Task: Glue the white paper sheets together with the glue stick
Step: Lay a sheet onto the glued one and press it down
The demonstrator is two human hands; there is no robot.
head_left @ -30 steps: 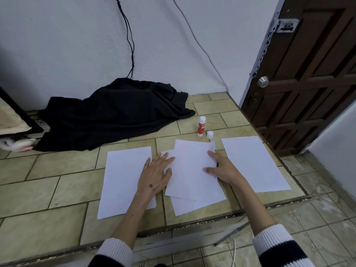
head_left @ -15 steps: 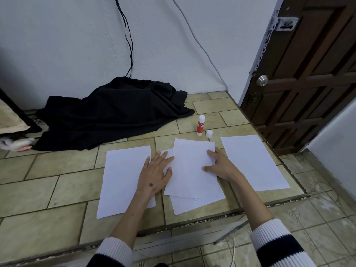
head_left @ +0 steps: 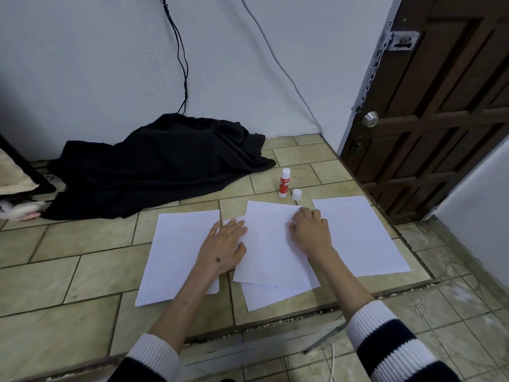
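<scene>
Pressing flat on two overlapped white paper sheets point(head_left: 271, 252), long axis toward twelve o'clock: left hand point(head_left: 223, 248) spread open at nine, right hand point(head_left: 310, 232) fingers curled at two. Uncapped red-and-white glue stick point(head_left: 284, 183) upright beyond, on tiled counter point(head_left: 82, 260).

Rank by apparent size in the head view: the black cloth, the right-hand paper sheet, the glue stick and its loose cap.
1. black cloth, though it lies farther from the camera
2. right-hand paper sheet
3. glue stick
4. loose cap
</scene>
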